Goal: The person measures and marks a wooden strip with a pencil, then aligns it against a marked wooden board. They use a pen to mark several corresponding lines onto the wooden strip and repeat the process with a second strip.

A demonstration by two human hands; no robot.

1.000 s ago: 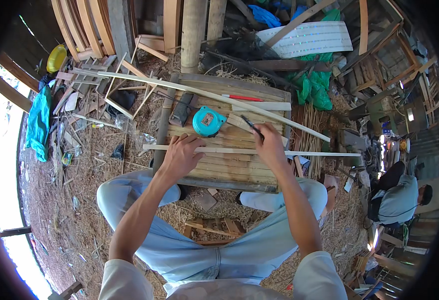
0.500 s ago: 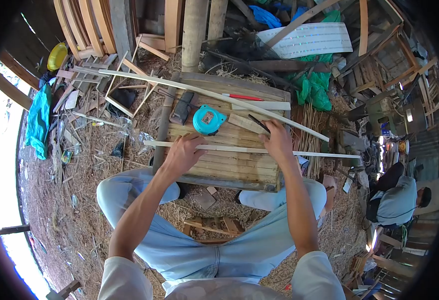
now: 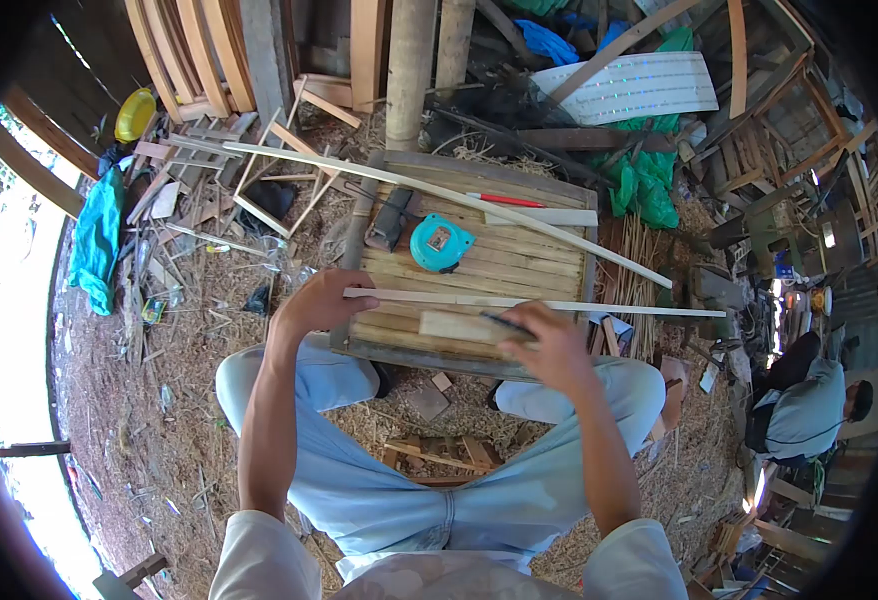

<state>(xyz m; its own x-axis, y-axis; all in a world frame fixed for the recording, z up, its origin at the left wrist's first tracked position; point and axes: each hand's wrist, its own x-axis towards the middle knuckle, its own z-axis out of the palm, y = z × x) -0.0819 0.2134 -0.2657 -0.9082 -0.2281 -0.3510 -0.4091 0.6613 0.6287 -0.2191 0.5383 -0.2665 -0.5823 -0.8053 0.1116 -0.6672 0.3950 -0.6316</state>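
My left hand (image 3: 317, 302) is closed, its fingers pinching the left end of a thin pale wooden strip (image 3: 599, 307) that runs across the bamboo-slat table (image 3: 409, 338). Blurred by motion, my right hand (image 3: 556, 348) grips a dark pen (image 3: 504, 322) near the table's front edge. A short flat piece of wood (image 3: 451, 325) lies just left of its fingers, below the strip; whether the hand also holds it is hard to see. Beyond the strip sits a turquoise tape measure (image 3: 441, 242), beside a dark block (image 3: 391, 218).
A second long strip (image 3: 439, 205) crosses the table diagonally and overhangs its right side. Behind it lie a red pen (image 3: 504, 200) and a flat pale slat (image 3: 549, 217). Wooden frames (image 3: 269, 200) and scraps cover the floor at left. Another person (image 3: 804, 410) sits at far right.
My left hand has moved left to the strip's end. My right hand has come nearer with the pen, and the short wood piece has shifted from beyond the strip to its near side.
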